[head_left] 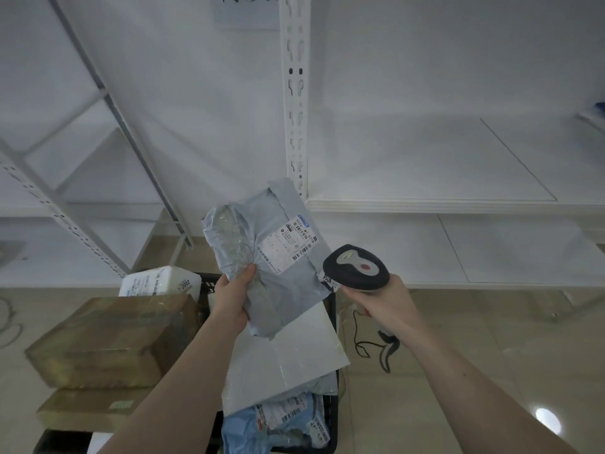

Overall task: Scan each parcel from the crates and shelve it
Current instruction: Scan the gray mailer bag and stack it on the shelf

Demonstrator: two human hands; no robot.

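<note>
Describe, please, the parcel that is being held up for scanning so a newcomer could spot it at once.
Start at the white slotted shelf post in the middle; just below it the left hand grips a grey poly-bag parcel. Unlike the brown cardboard boxes at left, it is soft, crumpled, and its white barcode label faces the scanner.

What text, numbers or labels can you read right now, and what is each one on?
"2002": small sticker on the white foam box behind the brown cartons.
Shipping label on the grey bag in the left hand: barcodes and print, too small to read.
Tag beside the scanner in the right hand: digits, partly hidden, unclear.
Wall sign: cut off, unreadable.
Labels on the blue bags in the crate: blurred.
</note>
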